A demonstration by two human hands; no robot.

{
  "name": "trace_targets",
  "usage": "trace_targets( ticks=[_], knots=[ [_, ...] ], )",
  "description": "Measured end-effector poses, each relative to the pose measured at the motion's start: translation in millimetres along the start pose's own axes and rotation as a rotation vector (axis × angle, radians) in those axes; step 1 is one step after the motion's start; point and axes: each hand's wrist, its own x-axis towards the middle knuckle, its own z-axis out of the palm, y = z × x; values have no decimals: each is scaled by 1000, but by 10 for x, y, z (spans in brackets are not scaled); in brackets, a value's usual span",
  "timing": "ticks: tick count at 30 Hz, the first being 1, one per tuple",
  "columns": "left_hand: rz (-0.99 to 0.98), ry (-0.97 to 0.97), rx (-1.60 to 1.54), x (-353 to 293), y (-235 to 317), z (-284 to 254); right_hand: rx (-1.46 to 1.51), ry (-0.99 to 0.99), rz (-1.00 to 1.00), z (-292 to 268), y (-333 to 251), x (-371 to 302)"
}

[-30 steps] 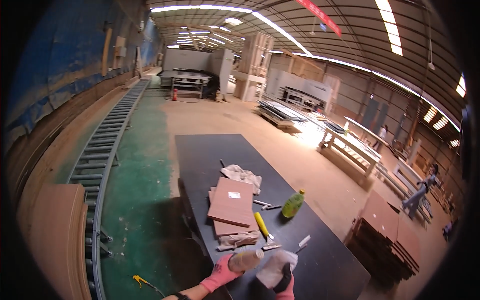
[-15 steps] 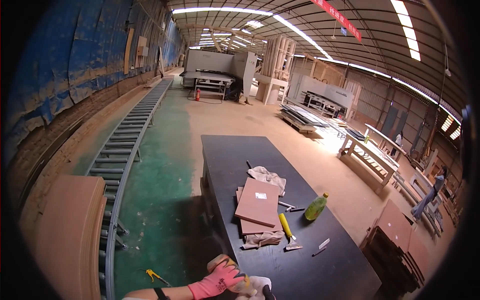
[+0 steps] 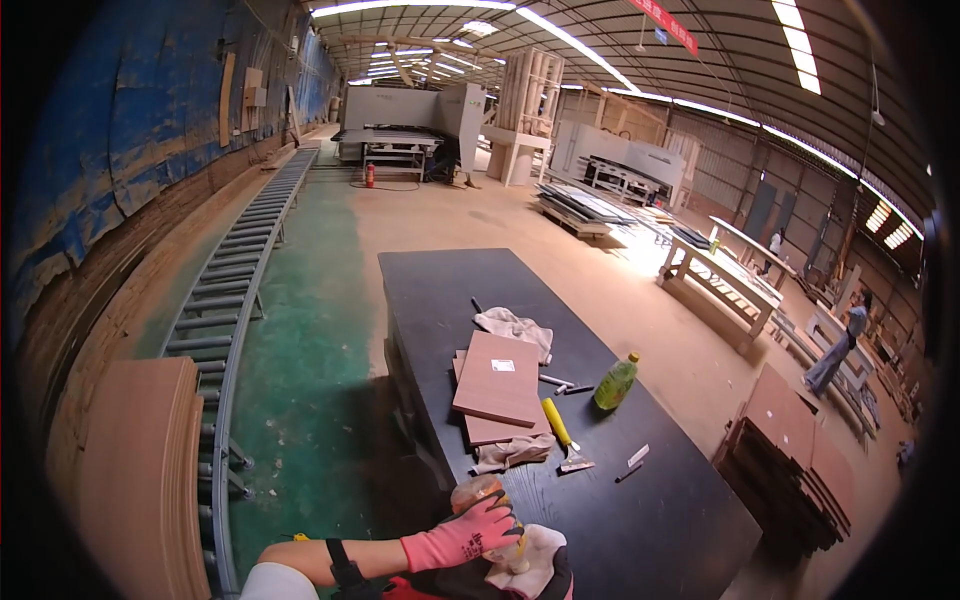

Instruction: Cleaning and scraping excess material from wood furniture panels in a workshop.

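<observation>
Now fully in view, my left hand (image 3: pixel 462 540) is clamping a jar (image 3: pixel 484 497) steady over a rag (image 3: pixel 535 565); right hand's state I cannot tell.

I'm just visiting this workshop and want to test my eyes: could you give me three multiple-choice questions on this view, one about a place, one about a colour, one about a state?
1. Where does the green bottle stand?
A. on the dark table, right of the brown boards
B. on the roller conveyor
C. on the floor

2. What colour is the glove on the left hand?
A. blue
B. pink
C. black

3. How is the left hand placed?
A. flat on the table
B. wrapped around a small jar
C. raised, holding nothing

Answers: 1 A, the bottle stands upright beside the boards; 2 B, the glove is plainly pink; 3 B, its fingers curl over the jar.
</observation>
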Motion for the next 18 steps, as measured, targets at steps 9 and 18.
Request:
trace_targets(
  ticks=[9,18],
  knots=[
    [-147,95,6,293,-410,-239,-586,191,-175,291,-407,227],
    [-137,151,-127,528,-266,-65,-460,354,-376,-346,-518,-73]
  ],
)
